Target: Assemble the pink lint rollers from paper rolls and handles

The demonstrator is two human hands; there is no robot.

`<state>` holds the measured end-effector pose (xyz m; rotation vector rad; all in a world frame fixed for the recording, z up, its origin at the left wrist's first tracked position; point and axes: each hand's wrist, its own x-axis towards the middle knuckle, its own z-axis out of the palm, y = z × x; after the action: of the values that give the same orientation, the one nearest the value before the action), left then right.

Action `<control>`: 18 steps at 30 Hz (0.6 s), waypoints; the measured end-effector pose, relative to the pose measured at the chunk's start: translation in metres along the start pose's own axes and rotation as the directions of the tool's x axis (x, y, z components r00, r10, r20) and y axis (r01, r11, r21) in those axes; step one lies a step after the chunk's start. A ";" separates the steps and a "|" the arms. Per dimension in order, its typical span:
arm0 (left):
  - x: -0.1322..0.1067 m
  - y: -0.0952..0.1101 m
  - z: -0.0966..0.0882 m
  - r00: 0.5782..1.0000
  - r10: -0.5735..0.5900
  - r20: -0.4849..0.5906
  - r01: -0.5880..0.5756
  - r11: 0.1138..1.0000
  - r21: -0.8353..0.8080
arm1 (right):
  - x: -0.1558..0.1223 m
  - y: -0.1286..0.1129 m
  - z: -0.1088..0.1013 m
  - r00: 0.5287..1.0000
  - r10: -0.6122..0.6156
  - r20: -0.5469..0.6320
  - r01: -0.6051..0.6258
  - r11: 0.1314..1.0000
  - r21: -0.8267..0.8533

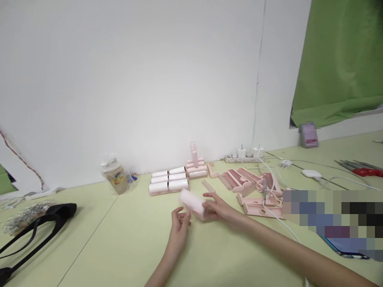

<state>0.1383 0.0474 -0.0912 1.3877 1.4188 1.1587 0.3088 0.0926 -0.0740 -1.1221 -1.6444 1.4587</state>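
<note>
A white cylindrical roll (192, 202), slightly blurred, is in my right hand (214, 207). The thumb and fingers grip its right end, and the roll tilts down to the right above the table. Just below and left of it is my left hand (180, 223), with loosely curled fingers, the thumb apart from them and nothing visible between. Behind the hands, several white rolls (169, 181) lie side by side in two columns. Beside them are pink lint rollers (196, 167), with one handle upright. To the right, several pink half-round plastic covers (236, 180) lie in a loose pile.
A white power strip (243, 158) with plugged chargers sits against the wall, its cables running over the right side. Red-handled pliers (366, 171) lie at far right. A bagged drink cup (115, 177) stands at left, near a black strap (54, 223) and a beaded bundle (25, 217).
</note>
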 end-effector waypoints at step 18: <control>0.024 0.080 0.030 0.965 0.095 0.245 -0.173 0.931 0.320 | -0.037 0.022 -0.009 0.939 0.068 0.338 -0.345 0.213 0.914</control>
<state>0.1851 0.0713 -0.0196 1.8222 1.4197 0.8285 0.3361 0.0627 -0.0921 -0.3827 -0.3138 2.3276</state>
